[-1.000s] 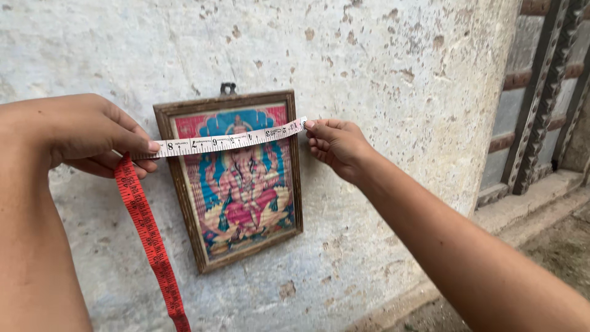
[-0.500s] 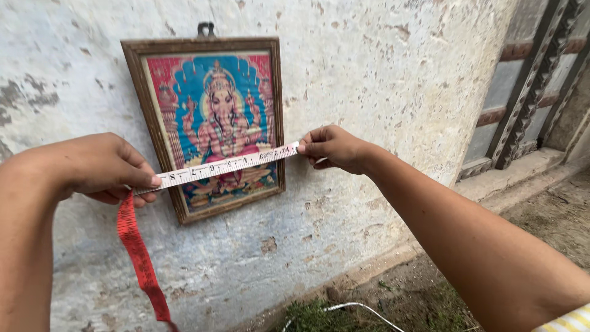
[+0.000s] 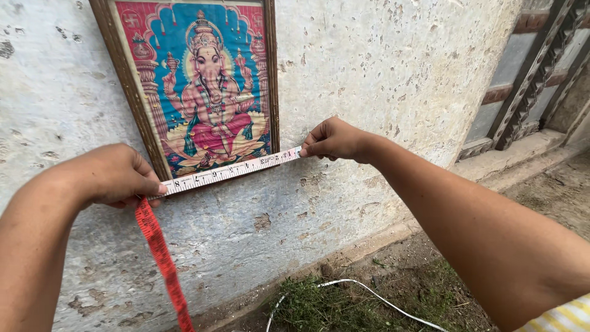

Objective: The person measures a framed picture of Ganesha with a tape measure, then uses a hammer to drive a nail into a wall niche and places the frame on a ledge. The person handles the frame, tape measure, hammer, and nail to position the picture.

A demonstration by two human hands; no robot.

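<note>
A framed colourful picture [image 3: 203, 86] in a brown wooden frame hangs on a rough whitewashed wall [image 3: 381, 74]. A measuring tape [image 3: 230, 171] is stretched flat along the frame's bottom edge. My left hand [image 3: 114, 175] pinches the tape at the frame's lower left corner, and the tape's red remainder [image 3: 161, 258] dangles below it. My right hand [image 3: 335, 140] pinches the tape's end just right of the frame's lower right corner, against the wall.
A white cord [image 3: 362, 295] lies on a patch of grass and dirt [image 3: 369, 301] at the wall's foot. A dark metal grille [image 3: 541, 67] and a stone ledge [image 3: 522, 154] stand to the right.
Both hands have slid the stretched tape down the picture, from its upper part to its bottom edge. The view has come closer to the wall.
</note>
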